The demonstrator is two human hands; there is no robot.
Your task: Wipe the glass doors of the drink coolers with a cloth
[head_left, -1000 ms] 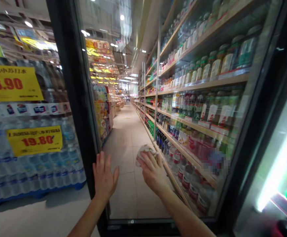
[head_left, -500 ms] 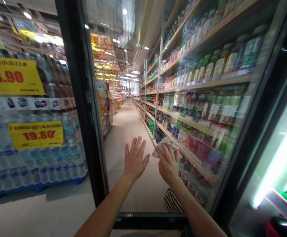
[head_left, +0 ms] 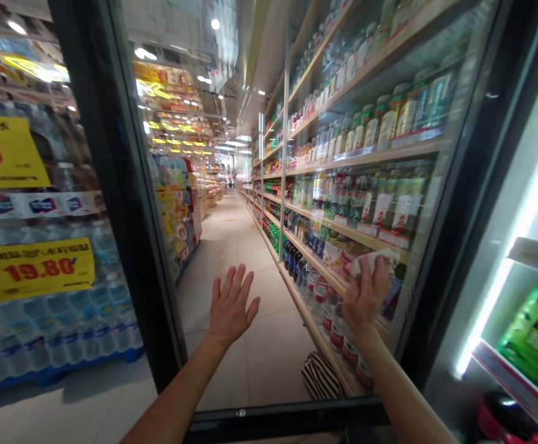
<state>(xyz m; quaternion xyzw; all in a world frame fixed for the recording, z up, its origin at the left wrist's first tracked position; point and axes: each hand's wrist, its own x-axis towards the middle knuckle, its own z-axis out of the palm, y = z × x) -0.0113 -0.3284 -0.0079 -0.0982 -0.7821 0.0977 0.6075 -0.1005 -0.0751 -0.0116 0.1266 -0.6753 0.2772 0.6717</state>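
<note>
A black-framed glass door (head_left: 232, 416) fills the middle of the view, and both of my hands are raised in front of its pane. My left hand (head_left: 232, 305) is open, fingers spread and palm towards the glass; whether the palm touches it I cannot tell. Over to the right, my right hand (head_left: 366, 296) presses a crumpled white cloth (head_left: 374, 262) against the pane. Its fingers lie over the cloth, and motion smears them slightly. Shelves of bottled drinks (head_left: 380, 132) show in the glass behind my hands.
At the left stand stacked packs of water bottles (head_left: 60, 339) with yellow price signs (head_left: 37, 268). A lit shelf edge with a green bottle (head_left: 537, 339) is close on the right. A black-and-white striped thing (head_left: 321, 376) shows low in the pane.
My right hand has swept the cloth to the right across the glass, away from my left hand. My left hand keeps its spread pose. The view has shifted slightly to the right.
</note>
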